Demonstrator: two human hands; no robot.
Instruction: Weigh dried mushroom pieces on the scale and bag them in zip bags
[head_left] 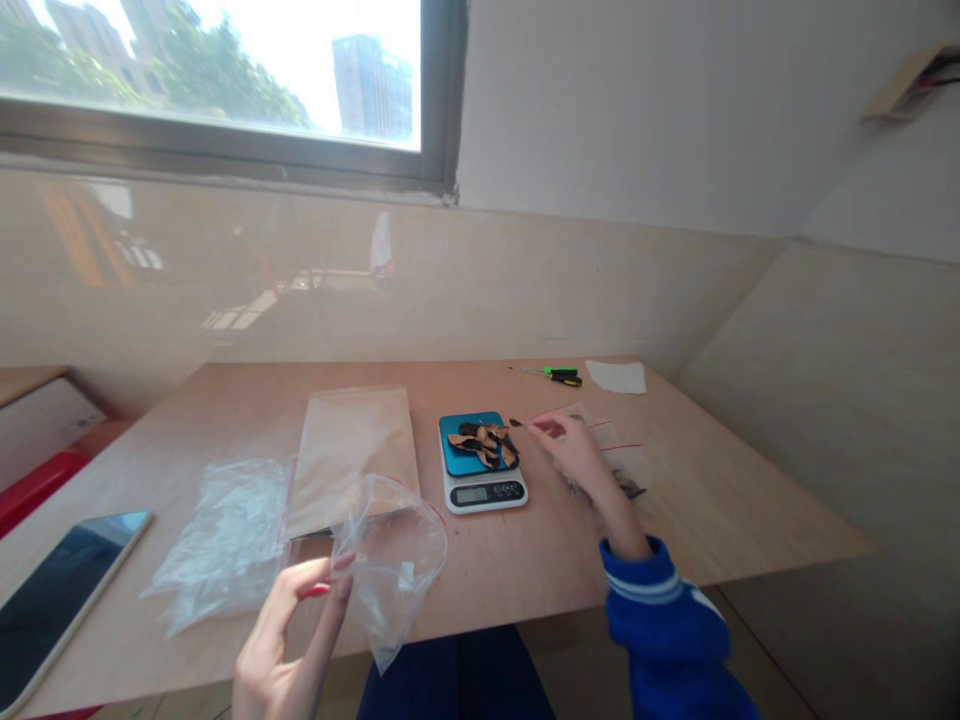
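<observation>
Nearest: our left hand (262, 660), grip clamped on one clear bag (390, 590) at the near edge of the counter (517, 580). We logged one phone (64, 600), screen dark, cut off by the left border. Next, a heap of plastic bags (225, 540), overlapping, so we couldn't count them; beside it lay brown paper bags (356, 440), number unclear. One scale (459, 465) carried several dried pieces (491, 437), too piled up to count. Its display and panel had markings, but we couldn't read them. Our right hand (577, 450), one blue sleeve, had its grip together on one dark piece (515, 423), just right of the scale. Red-lined bags (626, 460) lay partly hidden under that arm; we saw three red lines. Farther: two screwdrivers (566, 376), green and yellow-black, near one white paper (615, 377). One window (210, 70), cropped at the top.
</observation>
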